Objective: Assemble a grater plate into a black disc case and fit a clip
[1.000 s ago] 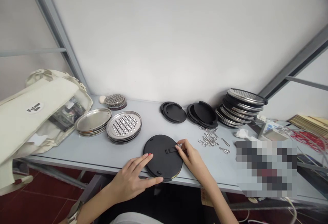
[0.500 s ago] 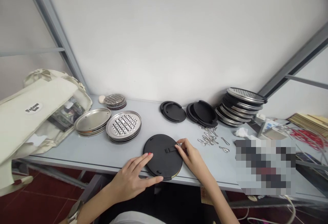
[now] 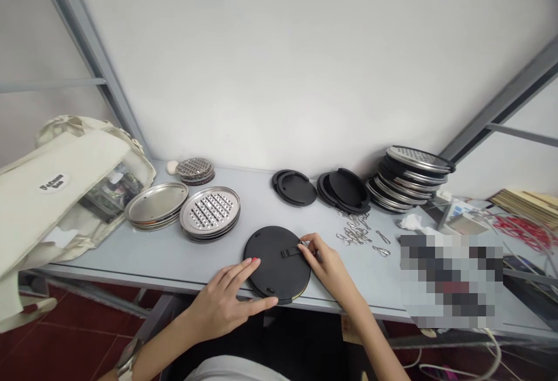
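Observation:
In front of me a round black disc [image 3: 274,270] lies on the table near its front edge, with two small slots and a short black strap [image 3: 289,252] on its upper face. My left hand [image 3: 226,296] rests against its left side, fingers stretched over the rim and thumb spread along the front edge. At the disc's right rim, my right hand [image 3: 322,262] pinches the outer end of the strap between thumb and fingers. A small bit of metal shows at that pinch; its shape is too small to tell. Thin yellowish edging peeks out under the disc.
Behind stand stacked metal grater discs [image 3: 210,211], plain metal discs [image 3: 157,203] and smaller graters [image 3: 195,168]. Black lids [image 3: 296,188], black rings [image 3: 346,190] and a tall mixed stack [image 3: 410,177] line the wall. Small metal clips [image 3: 355,232] lie right; a cream bag [image 3: 70,195] is left.
The view has shifted very slightly. Both hands stay at the disc, and the right hand keeps its pinch on the strap's end.

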`<state>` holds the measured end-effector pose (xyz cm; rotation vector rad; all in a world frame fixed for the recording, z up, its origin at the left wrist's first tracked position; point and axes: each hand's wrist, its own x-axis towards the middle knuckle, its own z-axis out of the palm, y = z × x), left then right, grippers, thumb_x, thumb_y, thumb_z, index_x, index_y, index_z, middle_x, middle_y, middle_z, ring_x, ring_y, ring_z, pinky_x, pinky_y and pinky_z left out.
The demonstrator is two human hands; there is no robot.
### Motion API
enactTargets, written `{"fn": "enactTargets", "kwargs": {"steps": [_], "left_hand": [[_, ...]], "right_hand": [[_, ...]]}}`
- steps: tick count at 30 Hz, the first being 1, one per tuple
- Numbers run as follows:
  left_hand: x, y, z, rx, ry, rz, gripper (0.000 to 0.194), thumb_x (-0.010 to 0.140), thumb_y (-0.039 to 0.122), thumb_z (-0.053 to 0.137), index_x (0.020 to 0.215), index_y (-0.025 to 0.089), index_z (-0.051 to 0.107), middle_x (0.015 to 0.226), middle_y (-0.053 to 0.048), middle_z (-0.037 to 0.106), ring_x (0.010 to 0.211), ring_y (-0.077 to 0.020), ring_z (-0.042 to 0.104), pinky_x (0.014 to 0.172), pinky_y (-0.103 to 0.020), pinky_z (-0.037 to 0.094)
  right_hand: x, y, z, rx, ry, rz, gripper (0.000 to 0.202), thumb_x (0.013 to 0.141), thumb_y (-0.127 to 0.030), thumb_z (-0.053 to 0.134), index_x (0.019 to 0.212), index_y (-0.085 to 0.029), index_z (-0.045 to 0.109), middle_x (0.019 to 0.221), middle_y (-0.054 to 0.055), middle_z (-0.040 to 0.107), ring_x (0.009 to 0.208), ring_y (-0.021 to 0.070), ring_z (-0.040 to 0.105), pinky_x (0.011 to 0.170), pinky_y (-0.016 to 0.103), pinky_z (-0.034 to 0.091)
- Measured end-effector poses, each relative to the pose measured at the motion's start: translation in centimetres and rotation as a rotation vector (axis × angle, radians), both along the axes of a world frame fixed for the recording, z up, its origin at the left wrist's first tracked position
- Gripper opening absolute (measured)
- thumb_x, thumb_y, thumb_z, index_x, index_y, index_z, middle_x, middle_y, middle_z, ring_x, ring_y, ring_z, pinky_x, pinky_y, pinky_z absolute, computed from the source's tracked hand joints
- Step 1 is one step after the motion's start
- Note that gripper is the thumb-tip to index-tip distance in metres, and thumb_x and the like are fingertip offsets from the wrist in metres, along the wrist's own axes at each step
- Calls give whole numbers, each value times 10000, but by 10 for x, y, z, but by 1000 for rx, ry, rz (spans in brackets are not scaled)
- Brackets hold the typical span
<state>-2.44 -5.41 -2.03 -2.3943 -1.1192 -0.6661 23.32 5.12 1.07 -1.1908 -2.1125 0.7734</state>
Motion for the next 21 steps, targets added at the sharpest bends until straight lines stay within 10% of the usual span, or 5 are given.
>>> {"fn": "enactTargets", "kwargs": {"steps": [21], "left_hand": [[1, 0, 0, -3, -13, -11, 685, 822, 228, 616, 1391, 487, 336, 1494, -99, 322, 1261, -267, 467, 960, -358, 427]], "right_hand": [[0, 1, -2, 23, 3, -9, 244, 960, -420, 405, 1064, -212, 477, 671, -40, 504, 612, 145, 530, 600, 242, 422]]}}
